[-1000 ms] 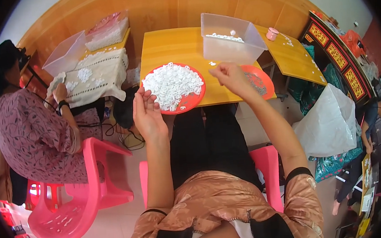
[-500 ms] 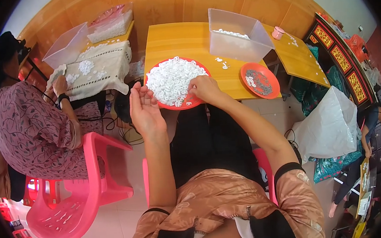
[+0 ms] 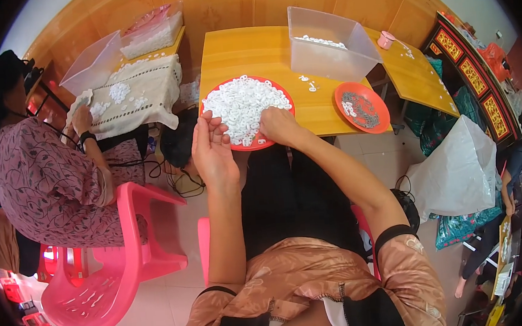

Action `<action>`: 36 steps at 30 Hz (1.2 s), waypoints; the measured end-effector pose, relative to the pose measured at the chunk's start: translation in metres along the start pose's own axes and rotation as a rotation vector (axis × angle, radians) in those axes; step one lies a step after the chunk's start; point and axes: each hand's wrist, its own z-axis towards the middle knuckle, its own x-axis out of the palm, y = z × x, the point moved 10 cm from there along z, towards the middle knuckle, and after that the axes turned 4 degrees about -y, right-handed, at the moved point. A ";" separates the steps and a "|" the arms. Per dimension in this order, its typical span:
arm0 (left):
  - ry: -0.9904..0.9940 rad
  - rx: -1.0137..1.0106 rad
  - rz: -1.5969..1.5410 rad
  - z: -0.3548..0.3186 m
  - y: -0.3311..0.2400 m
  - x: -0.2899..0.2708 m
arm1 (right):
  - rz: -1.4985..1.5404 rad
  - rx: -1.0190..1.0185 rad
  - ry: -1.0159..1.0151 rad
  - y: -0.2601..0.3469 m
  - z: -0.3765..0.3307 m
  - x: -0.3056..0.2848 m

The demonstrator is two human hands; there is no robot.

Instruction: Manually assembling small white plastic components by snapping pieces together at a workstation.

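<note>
A red round tray (image 3: 291,99) on the table's near edge carries a heap of small white plastic pieces (image 3: 244,103), each with holes. At the heap's right side, the pinched fingers of my right hand (image 3: 277,125) reach among the pieces; whatever is between the fingertips is hidden. My left hand (image 3: 216,151) is beside the tray's near left rim, palm turned up and fingers loosely curled, with nothing visible in it. To the right, an orange-red plate (image 3: 381,103) holds small grey metal parts (image 3: 364,115) and a few white pieces (image 3: 348,108).
A clear plastic bin (image 3: 332,56) with white pieces stands on the yellow table (image 3: 240,48). A pink cup (image 3: 385,40) is on the right-hand table. At left, a co-worker (image 3: 53,173) sits by a cloth-covered table (image 3: 151,92). A pink chair (image 3: 133,246) and a white sack (image 3: 454,169) flank me.
My right hand has pushed a little deeper into the white pieces, its fingertips now less visible. My left hand has shifted slightly right and down. The whole view has moved slightly.
</note>
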 end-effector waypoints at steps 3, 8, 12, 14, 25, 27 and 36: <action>-0.012 0.013 0.055 0.002 0.004 -0.002 | 0.068 -0.018 0.022 0.003 -0.003 -0.006; 0.132 0.282 0.624 0.016 0.015 -0.004 | 0.596 0.095 -0.152 -0.003 -0.027 -0.066; 0.227 0.695 1.338 -0.008 0.024 0.021 | 0.781 0.251 -0.219 -0.018 -0.063 -0.074; 0.328 0.918 1.657 -0.021 0.040 0.038 | 0.986 0.322 -0.219 -0.025 -0.082 -0.066; 0.431 0.832 1.823 -0.010 0.061 0.044 | 1.415 0.416 -0.229 -0.038 -0.125 -0.070; 0.477 0.798 1.794 -0.007 0.062 0.046 | 1.428 0.418 -0.236 -0.039 -0.128 -0.072; 0.575 0.834 1.916 0.011 0.070 0.056 | 1.433 0.501 -0.254 -0.049 -0.149 -0.065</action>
